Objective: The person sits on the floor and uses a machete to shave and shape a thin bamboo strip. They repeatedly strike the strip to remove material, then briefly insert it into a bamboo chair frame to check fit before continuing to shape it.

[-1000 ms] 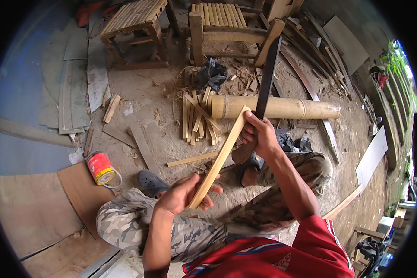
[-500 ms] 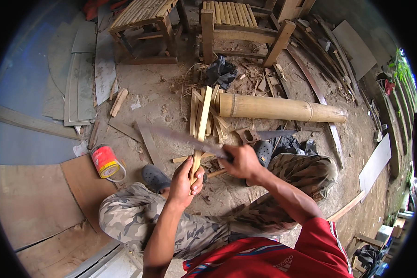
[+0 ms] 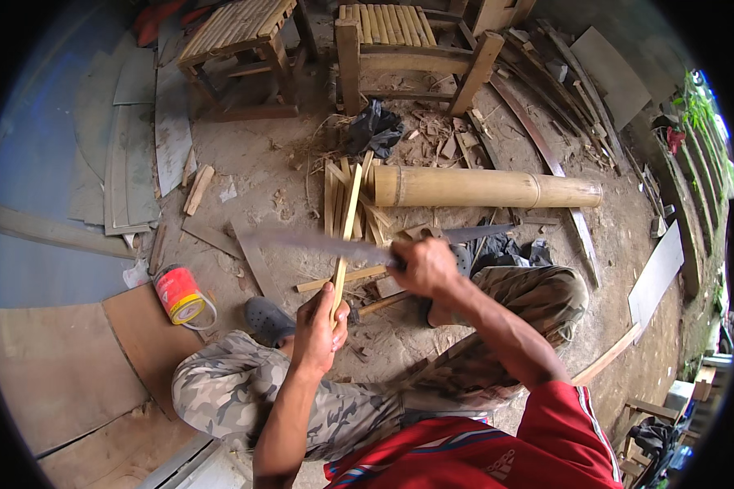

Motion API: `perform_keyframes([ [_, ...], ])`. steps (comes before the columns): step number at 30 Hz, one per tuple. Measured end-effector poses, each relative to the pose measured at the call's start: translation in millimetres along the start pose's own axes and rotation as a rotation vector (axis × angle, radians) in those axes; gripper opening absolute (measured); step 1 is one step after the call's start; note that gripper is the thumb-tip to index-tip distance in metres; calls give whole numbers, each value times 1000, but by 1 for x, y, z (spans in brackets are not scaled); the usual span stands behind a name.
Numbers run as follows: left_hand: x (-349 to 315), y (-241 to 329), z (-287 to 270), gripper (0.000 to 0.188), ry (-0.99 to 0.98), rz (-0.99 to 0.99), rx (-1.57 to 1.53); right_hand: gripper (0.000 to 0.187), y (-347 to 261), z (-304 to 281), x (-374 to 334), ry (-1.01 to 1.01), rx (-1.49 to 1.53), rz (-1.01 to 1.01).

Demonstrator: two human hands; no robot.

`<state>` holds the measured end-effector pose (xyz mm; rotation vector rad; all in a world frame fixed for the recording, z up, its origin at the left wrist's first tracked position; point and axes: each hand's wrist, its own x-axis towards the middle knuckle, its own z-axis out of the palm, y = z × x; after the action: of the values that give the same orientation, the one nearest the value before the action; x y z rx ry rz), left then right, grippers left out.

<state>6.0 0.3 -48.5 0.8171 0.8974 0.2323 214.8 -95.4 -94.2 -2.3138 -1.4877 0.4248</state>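
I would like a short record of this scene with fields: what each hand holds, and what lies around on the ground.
left hand: grips a bamboo strip, held upright
right hand: grips a long knife, blade across the strip, blurred
ahead: bamboo pole lying on the ground, cut strips beside its end
person's left: red can
far: two bamboo stools

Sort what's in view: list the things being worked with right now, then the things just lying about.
In use:
left hand gripping the bamboo strip
right hand holding the long knife against that strip

Lying about:
bamboo pole
pile of split strips
red can
two bamboo stools
dark rag
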Motion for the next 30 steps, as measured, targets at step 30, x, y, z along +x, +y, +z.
perform_keyframes([
  [30, -6, -7, -8, 34, -31, 19, 145, 26, 55, -7, 45, -64, -57, 271],
])
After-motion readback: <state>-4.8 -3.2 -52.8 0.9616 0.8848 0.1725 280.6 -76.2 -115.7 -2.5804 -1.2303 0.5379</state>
